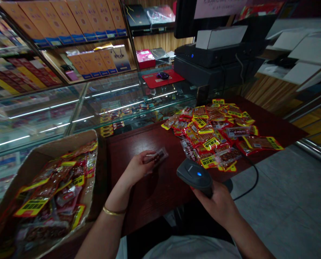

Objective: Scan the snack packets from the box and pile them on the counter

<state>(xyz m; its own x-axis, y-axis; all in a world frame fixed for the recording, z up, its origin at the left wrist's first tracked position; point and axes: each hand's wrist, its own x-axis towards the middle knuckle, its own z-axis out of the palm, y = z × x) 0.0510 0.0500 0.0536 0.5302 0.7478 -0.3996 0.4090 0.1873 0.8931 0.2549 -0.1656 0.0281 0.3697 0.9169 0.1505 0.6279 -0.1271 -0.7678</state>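
My left hand (139,168) is closed on the near end of a small clear snack packet (158,156) with dark brown pieces inside, held just over the dark red tabletop (133,144). In my right hand (220,203) is a black barcode scanner (194,174), a blue light glowing on its top. The scanner's head points toward the packet, a gap apart from it. Behind the scanner spreads a pile of snack packets (209,135), mostly red and yellow. To the left, an open cardboard box (94,172) holds more packets of the same sorts.
A glass display counter (82,104) runs behind the table. On it are a red mat (152,82) with a mouse (162,75) and a black cash register (217,61). The scanner's cable (253,185) loops at the right. Boxed goods (76,21) line the shelves behind.
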